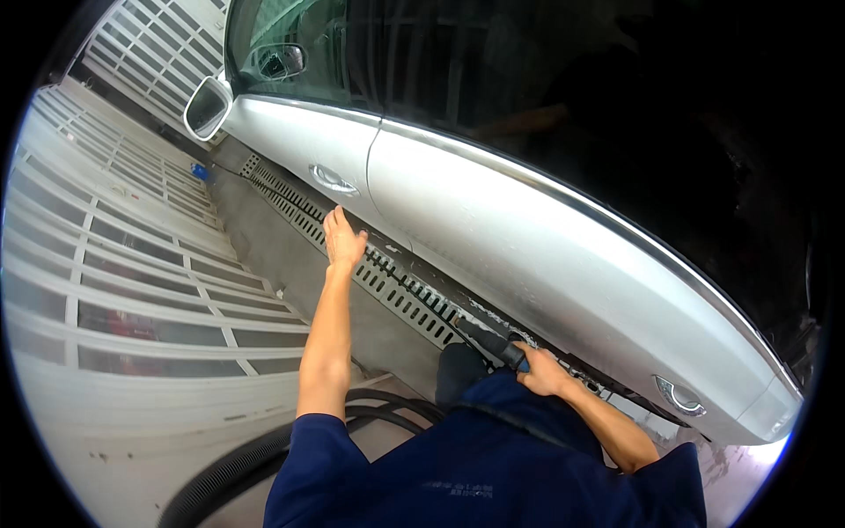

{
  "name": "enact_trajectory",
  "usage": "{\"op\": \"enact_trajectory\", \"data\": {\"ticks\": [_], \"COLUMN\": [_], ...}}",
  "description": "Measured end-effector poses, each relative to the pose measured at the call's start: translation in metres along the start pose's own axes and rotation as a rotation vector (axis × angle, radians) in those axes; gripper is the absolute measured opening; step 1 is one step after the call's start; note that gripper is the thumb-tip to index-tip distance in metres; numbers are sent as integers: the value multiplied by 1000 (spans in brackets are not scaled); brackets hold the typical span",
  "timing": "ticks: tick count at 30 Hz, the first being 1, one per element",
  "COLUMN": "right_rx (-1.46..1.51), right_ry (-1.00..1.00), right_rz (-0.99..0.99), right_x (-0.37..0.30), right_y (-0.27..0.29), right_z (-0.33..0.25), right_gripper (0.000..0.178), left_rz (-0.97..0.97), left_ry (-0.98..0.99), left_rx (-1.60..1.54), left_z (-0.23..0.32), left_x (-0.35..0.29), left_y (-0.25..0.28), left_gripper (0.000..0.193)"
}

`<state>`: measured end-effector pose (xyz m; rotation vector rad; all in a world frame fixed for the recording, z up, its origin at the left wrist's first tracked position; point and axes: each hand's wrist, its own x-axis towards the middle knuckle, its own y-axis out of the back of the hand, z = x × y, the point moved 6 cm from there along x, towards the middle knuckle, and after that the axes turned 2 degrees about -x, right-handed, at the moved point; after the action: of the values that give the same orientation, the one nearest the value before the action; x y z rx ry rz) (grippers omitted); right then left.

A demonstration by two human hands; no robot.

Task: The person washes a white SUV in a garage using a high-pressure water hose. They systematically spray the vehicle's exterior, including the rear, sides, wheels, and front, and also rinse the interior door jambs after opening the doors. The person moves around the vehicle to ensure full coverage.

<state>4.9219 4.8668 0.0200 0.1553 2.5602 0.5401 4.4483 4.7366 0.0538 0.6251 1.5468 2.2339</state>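
My left hand [343, 239] is stretched out with its fingers extended and holds nothing. It appears just beside the front door of a silver car [493, 211], below the front door handle [332, 179]; whether it touches the door I cannot tell. My right hand [544, 371] is closed round a black, tube-shaped tool with a blue part [495, 345], held low along the car's lower side. What kind of tool it is does not show clearly. White, foam-like patches lie along the ground by the car's lower edge.
A slotted metal drain grate [396, 290] runs along the floor beside the car. White barred panels [158, 264] stand to the left. Thick black ribbed hose [238, 466] curves behind my left arm. The side mirror [209, 109] juts out, and a small blue object [199, 172] lies near the panels.
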Motion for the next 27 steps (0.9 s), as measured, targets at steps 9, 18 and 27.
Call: {"op": "enact_trajectory", "data": {"ticks": [9,18,27], "right_rx": [51,21,35], "right_ry": [-139,-191,-226], "right_rz": [171,246,68], "right_x": [86,105,132], "right_y": [-67,-123,-104], "right_z": [-50,-75,-91], "right_gripper": [66,69,69], "left_rz": [-241,-126,-165], "left_ry": [-408,-664,-510], "left_rx": [289,29,2], "left_z": [-36,-46,-190], "left_x": [142,129,17], "left_y": [-8,12,98], "left_gripper": [26,19,33]}}
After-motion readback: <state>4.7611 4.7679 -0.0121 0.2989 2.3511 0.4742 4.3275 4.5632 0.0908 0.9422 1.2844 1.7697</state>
